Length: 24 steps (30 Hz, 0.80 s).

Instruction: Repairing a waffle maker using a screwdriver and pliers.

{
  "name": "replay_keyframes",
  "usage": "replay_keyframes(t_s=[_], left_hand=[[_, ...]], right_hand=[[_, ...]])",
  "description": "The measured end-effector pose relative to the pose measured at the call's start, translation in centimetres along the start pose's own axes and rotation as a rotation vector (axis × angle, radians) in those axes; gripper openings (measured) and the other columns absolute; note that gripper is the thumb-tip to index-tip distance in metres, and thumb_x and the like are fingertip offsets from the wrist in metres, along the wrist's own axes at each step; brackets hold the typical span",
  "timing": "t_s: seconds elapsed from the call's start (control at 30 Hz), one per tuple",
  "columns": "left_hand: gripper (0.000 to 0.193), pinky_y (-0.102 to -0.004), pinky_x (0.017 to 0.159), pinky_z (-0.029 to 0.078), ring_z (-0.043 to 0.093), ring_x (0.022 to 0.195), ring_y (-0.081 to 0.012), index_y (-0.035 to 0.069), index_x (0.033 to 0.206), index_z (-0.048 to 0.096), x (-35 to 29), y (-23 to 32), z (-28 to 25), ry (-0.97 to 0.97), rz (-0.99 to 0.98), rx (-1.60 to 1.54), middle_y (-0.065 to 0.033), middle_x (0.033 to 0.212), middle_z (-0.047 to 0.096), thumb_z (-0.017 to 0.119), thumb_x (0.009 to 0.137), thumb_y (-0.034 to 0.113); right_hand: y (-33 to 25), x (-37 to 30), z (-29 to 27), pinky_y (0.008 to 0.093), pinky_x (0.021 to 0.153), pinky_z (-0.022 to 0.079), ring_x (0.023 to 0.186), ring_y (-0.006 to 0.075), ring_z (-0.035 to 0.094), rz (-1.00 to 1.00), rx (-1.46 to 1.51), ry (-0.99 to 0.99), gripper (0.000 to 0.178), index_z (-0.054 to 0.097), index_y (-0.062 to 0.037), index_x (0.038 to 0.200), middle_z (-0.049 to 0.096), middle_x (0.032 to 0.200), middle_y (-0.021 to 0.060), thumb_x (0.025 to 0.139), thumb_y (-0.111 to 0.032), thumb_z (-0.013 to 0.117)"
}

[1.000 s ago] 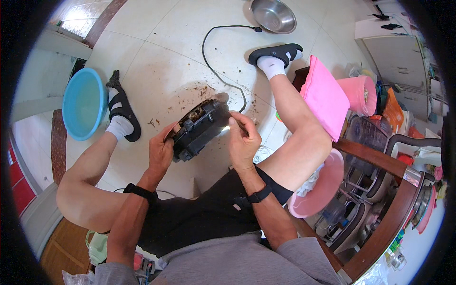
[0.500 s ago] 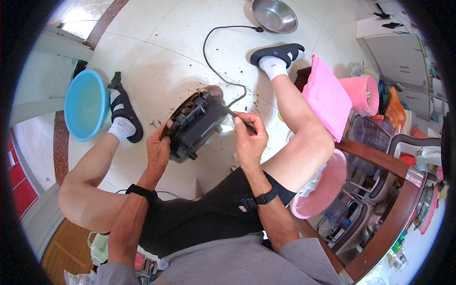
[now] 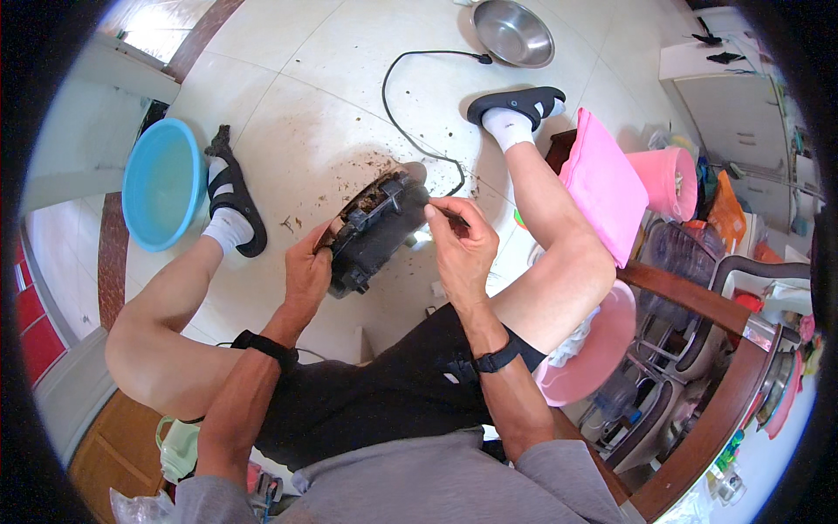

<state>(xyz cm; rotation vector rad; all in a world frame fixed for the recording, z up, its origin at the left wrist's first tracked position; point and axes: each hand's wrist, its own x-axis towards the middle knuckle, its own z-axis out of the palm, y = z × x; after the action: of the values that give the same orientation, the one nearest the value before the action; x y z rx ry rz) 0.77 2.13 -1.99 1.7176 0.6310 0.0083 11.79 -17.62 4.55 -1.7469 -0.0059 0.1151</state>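
My left hand (image 3: 307, 272) is closed on the near left rim of a dark, round appliance (image 3: 381, 234) with black fittings along its side. The appliance is tilted on edge between my knees. Brown crumbs and grime cling to its upper side. At its right, my right hand (image 3: 463, 244) pinches a slim dark tool (image 3: 458, 225). The tool's end is close to the appliance's right edge; its kind and whether it touches cannot be made out. A black power cord (image 3: 397, 122) curves over the floor from near the appliance toward the far side.
Brown debris (image 3: 301, 218) is scattered on the tiled floor (image 3: 288, 122). A blue basin (image 3: 161, 185) of water stands left, a steel bowl (image 3: 513, 33) far off. At right are a pink folded sheet (image 3: 602, 188), a pink bucket (image 3: 668, 179), a pink basin (image 3: 611, 341) and a wooden frame (image 3: 698, 437).
The appliance and my left hand have shifted slightly right, and more brown debris shows along its upper side and on the floor. My right hand has moved a little right and turned.
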Motion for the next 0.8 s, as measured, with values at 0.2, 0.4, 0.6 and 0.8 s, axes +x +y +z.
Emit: replay_keyframes(t_s=[0.2,0.4,0.6,0.8], left_hand=[[0.053,-0.0286,0.09,0.051,0.07,0.094,-0.0184,0.002,0.125,0.067,-0.6,1.4,0.8,-0.036,0.019,0.035,-0.0142,0.1,0.074,0.043,0.08,-0.011],[0.052,-0.0324,0.091,0.053,0.073,0.099,-0.0252,0.002,0.125,0.067,-0.9,1.4,1.0,-0.05,0.032,0.049,-0.0192,0.107,0.074,0.045,0.08,-0.009],[0.051,-0.0353,0.089,0.055,0.074,0.098,-0.03,0.004,0.124,0.068,-0.8,1.8,1.2,-0.047,0.079,0.145,-0.0214,0.106,0.073,0.046,0.08,-0.008],[0.05,-0.0366,0.088,0.055,0.073,0.098,-0.033,0.005,0.124,0.068,-0.7,1.7,1.0,-0.044,0.052,0.153,-0.022,0.105,0.073,0.046,0.081,-0.006]], right_hand=[[-0.3,0.8,0.1,0.0268,0.072,0.051,0.081,0.0144,0.063,-0.145,-0.197,-0.056,0.012,0.072,0.0005,0.103,0.068,0.094,0.0086,0.092,-0.003,0.071],[-0.9,-0.3,-0.1,0.0342,0.074,0.053,0.083,0.0272,0.067,-0.254,-0.383,-0.193,0.014,0.071,-0.0005,0.104,0.069,0.097,0.0134,0.09,-0.002,0.071],[-0.8,-0.1,-0.8,0.0259,0.071,0.05,0.082,0.0136,0.063,-0.108,-0.222,-0.098,0.011,0.072,0.0018,0.103,0.068,0.095,0.0082,0.093,-0.002,0.069],[-0.9,-1.4,-0.6,0.0289,0.076,0.052,0.085,0.0212,0.067,-0.142,-0.27,-0.218,0.012,0.072,-0.0001,0.104,0.069,0.097,0.0119,0.094,-0.007,0.069]])
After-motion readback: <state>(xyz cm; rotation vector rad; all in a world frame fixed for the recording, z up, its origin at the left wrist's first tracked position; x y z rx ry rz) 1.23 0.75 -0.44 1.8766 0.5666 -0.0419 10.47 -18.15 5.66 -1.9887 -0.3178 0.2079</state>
